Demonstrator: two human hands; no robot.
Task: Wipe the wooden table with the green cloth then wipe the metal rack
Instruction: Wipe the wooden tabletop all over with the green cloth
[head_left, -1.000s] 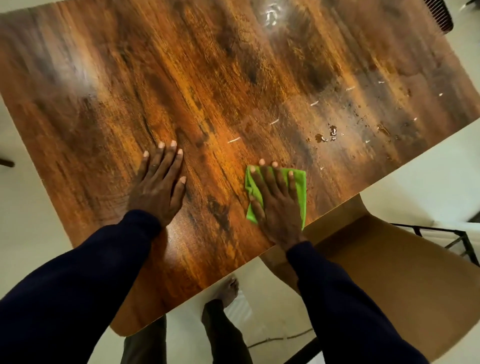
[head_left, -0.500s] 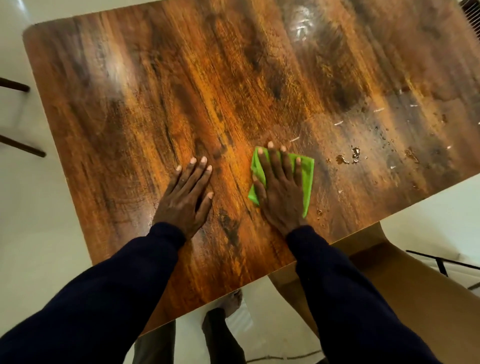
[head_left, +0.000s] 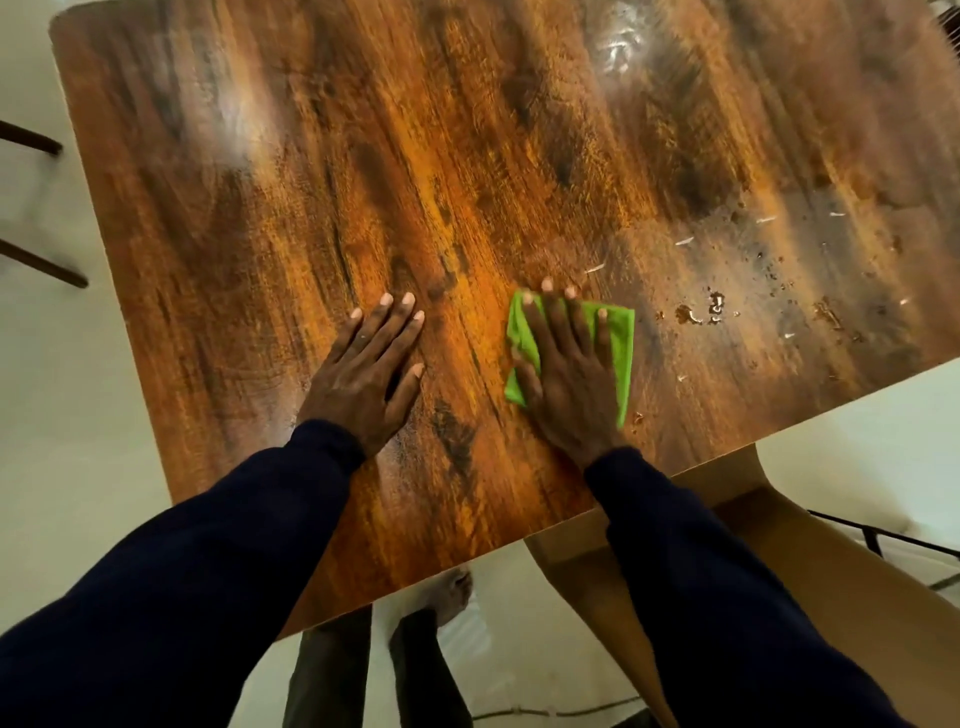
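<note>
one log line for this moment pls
step: wiping | right hand: flat on folded green cloth | left hand: flat on brown wooden table | small liquid droplets: right of cloth, unwiped

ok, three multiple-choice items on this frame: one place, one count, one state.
1. Where are the wet spots relative to the green cloth? A) to its right B) to its left C) at the far left corner
2. How many hands lie on the wooden table? A) none B) one C) two
3. How does the right hand meet the cloth? A) fist bunching it B) flat on it, fingers straight C) lifted clear of it

1 A: the wet spots sit on bare wood to the cloth's right.
2 C: the left hand rests flat on the wood beside the right.
3 B: it lies flat over the cloth, green showing round it.
</note>
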